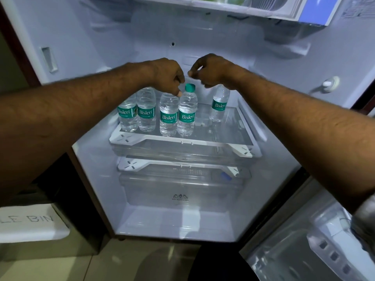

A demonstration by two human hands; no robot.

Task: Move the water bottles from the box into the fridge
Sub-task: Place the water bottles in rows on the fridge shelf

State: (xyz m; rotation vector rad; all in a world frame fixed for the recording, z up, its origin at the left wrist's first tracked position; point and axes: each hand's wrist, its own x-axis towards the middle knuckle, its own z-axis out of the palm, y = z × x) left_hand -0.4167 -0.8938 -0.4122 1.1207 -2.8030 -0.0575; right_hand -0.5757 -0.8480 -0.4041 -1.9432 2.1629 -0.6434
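Observation:
Several clear water bottles with green labels stand on the fridge's glass shelf [233,126]. Most form a row at the left, and one bottle [219,106] stands apart at the right. My left hand [168,76] reaches down over the third bottle [167,118] in the row, its fingers curled round the top and hiding the cap. The bottle beside it [187,116] shows its green cap. My right hand [211,72] hovers above the shelf with loosely curled fingers that hold nothing. Its wrist covers the top of the right-hand bottle.
Below the shelf are a second shelf [182,165] and a clear vegetable drawer [182,191]. The open fridge door [316,246] with its racks stands at the lower right. A white bin [34,224] with handwritten letters sits on the floor at the left.

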